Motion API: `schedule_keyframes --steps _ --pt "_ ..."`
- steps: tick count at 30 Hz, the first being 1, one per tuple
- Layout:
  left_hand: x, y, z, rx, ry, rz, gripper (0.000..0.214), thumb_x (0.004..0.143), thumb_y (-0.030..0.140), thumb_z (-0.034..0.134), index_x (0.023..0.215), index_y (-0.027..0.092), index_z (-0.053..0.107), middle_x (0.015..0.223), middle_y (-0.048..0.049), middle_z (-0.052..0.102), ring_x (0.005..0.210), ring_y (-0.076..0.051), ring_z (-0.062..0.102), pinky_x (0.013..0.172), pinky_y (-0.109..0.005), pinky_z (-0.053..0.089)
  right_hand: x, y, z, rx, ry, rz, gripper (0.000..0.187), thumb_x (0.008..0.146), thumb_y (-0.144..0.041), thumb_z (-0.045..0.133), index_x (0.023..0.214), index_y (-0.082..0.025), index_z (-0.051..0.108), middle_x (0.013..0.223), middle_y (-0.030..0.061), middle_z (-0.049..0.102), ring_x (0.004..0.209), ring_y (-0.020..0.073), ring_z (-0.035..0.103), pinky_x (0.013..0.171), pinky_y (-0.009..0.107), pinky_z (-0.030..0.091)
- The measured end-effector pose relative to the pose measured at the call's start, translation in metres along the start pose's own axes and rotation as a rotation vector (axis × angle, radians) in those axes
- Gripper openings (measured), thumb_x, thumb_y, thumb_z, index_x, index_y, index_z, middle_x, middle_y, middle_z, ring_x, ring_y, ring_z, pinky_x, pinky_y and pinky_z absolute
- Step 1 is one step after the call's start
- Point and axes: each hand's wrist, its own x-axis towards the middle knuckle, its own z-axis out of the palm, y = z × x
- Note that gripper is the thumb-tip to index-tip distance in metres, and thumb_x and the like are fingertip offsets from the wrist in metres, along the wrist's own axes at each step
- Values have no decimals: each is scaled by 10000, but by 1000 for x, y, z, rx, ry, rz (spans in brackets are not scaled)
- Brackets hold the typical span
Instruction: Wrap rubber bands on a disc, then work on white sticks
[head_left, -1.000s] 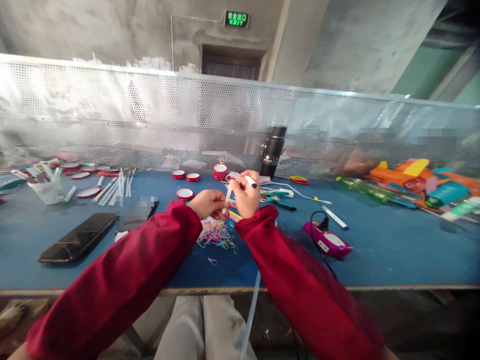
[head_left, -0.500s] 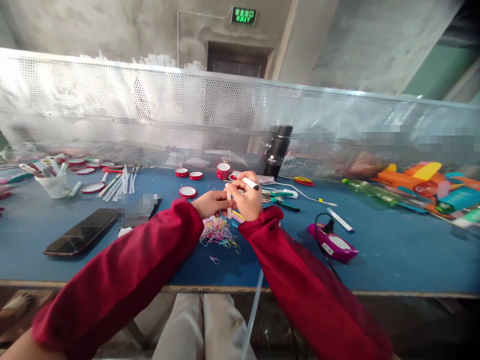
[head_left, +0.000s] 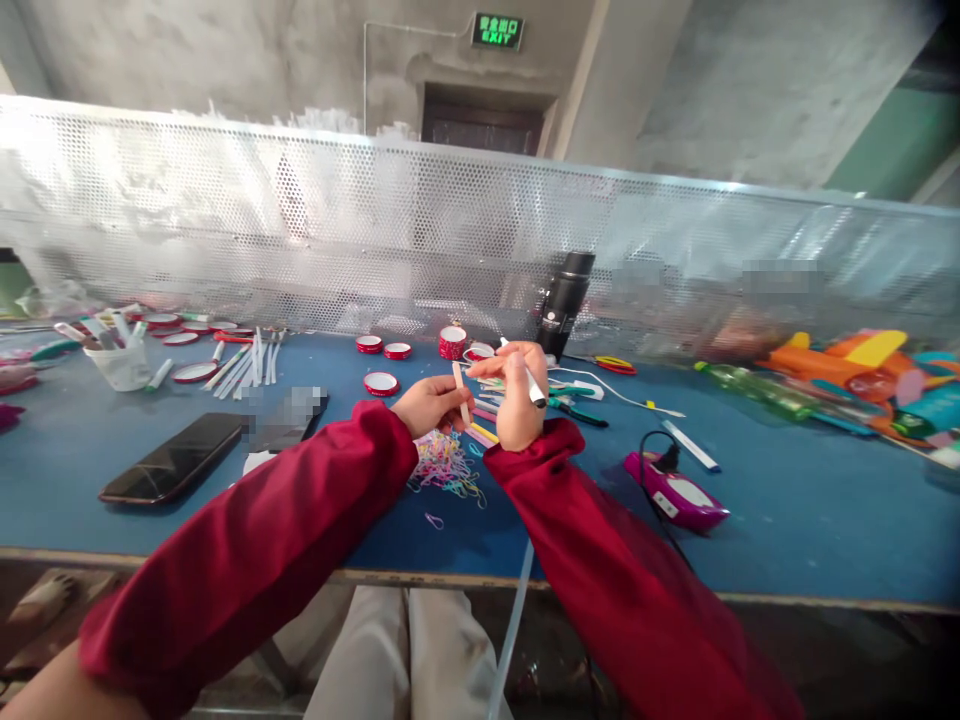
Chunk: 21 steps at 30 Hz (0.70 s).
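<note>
My left hand [head_left: 429, 404] is closed in a pinch on a thin pale stick [head_left: 460, 391] that points up. My right hand [head_left: 517, 393] is closed round a white pen-like tool with a dark tip [head_left: 529, 382], and its fingertips reach toward the top of the stick. Both hands hover just above the blue table [head_left: 787, 500]. Directly below them lies a heap of small coloured rubber bands [head_left: 444, 467], with a few coloured sticks [head_left: 480, 430] beside it. Both arms wear dark red sleeves.
A black phone [head_left: 176, 470] lies at the left. Red round lids [head_left: 381, 383] and a black flask [head_left: 561, 305] stand behind the hands. A purple device with a black cord [head_left: 679, 492] sits to the right, pliers [head_left: 574, 408] nearby. A perforated metal screen [head_left: 300, 230] backs the table.
My right hand has turned so the pen's dark tip now points down and right. The pale stick in my left hand now stands higher and clear of the right hand.
</note>
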Motion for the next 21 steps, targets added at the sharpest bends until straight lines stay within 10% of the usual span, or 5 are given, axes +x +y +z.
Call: schedule_keyframes --steps 21 --pt "0 -1 0 78 40 58 142 909 243 491 812 148 530 679 3 599 463 -64 544 400 -176 345 -10 2 6 -66 -24 -7 88 846 -287 611 840 -223 551 718 -6 601 640 150 598 588 293 488"
